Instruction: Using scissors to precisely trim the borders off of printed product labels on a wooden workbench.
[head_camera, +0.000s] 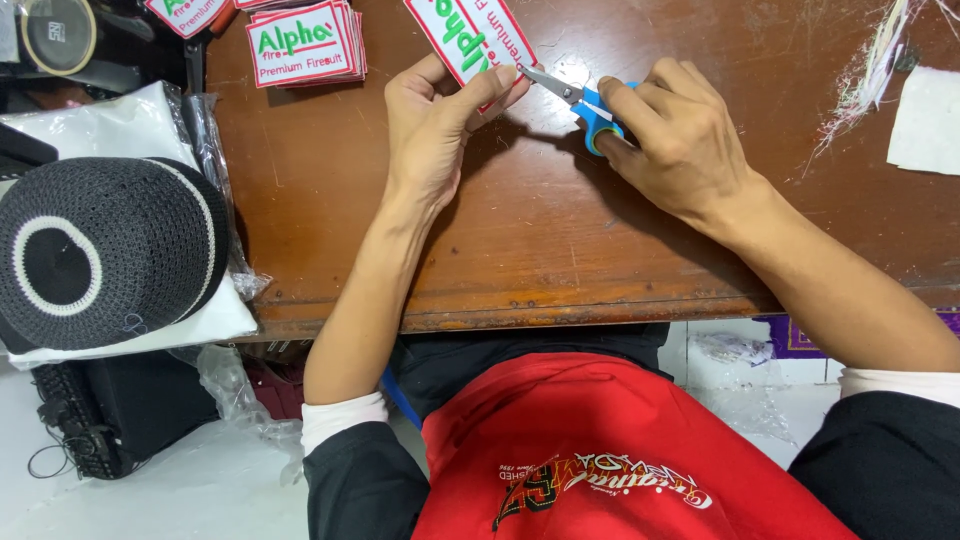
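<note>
My left hand (428, 125) pinches a patch (468, 38), white with a red border and green and red stitching, thumb on one side and fingertips curled on the other, so the fingers are narrow and closed on the cloth. The patch lies tilted over the far part of the brown wooden table (500, 240), its near corner in my grip and its far end running out of view at the top.

My right hand (672, 135) holds small scissors (585, 105) with blue handles; my fingers are wrapped tight round the handles, hiding most of them. The short metal blades point left and meet the patch's edge right at my left fingertips. The blades look slightly parted, though I cannot tell how far.

Just left of the patch sits a stack of patches (305, 45) of the same kind, lying flat, apart from my hand. Another such patch shows at the top edge, partly cut off.

On my left, off the table's edge, a black knitted cap (100, 250) with a white ring rests on a white packet (120, 130) in clear plastic. At the far right of the table lie loose threads (870, 70) and a white scrap (928, 120), well apart from my right hand.

Both forearms are bare to the elbow, sleeves pushed up, and my red shirt (600, 450) shows below the table edge
</note>
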